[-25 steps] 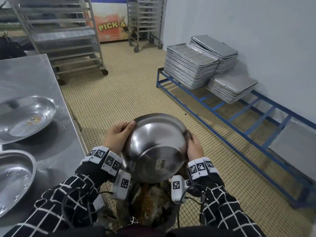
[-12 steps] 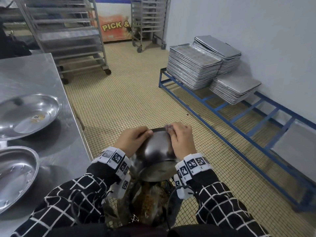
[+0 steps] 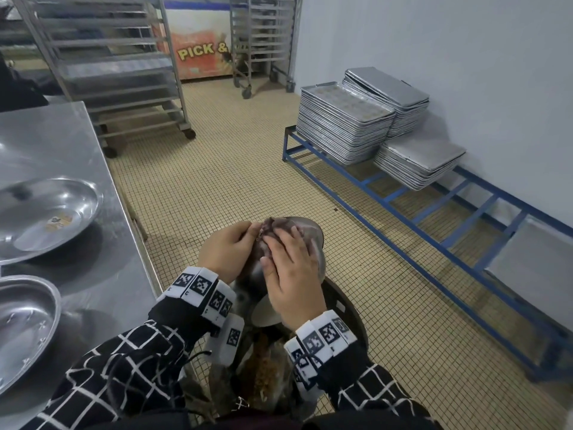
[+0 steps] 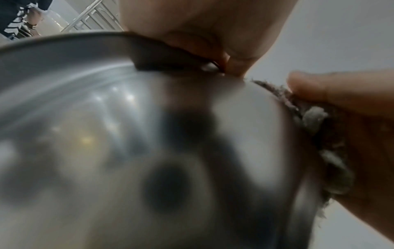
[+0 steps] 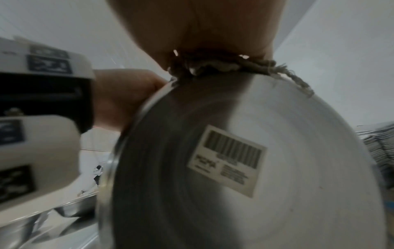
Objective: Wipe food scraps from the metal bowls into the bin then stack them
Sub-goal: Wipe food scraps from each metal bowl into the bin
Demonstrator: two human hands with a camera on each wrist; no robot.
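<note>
I hold a metal bowl [image 3: 313, 238] tilted over the dark bin [image 3: 344, 306], which has brown food scraps [image 3: 263, 369] inside. My left hand [image 3: 228, 252] grips the bowl's rim at the upper left, with its thumb [image 4: 204, 37] over the edge. My right hand [image 3: 293, 270] lies over the bowl's outside, its fingers curved on a bunched grey cloth [image 3: 272, 225] at the top rim. The cloth [image 5: 215, 64] sits between palm and metal. A barcode sticker [image 5: 227, 160] marks the bowl's base [image 5: 277, 185]. The bowl's inside is hidden in the head view.
A steel table [image 3: 71, 141] stands at my left with two more metal bowls, one further away [image 3: 46, 212] and one closer [image 3: 21, 321]. Stacks of baking trays [image 3: 344, 125] rest on a blue frame [image 3: 403, 193] along the right wall. Wheeled racks [image 3: 117, 72] stand behind on the tiled floor.
The bowl has tipped lower towards the bin. My right hand has moved from the bowl's right rim onto its top, and the cloth now shows under its fingers.
</note>
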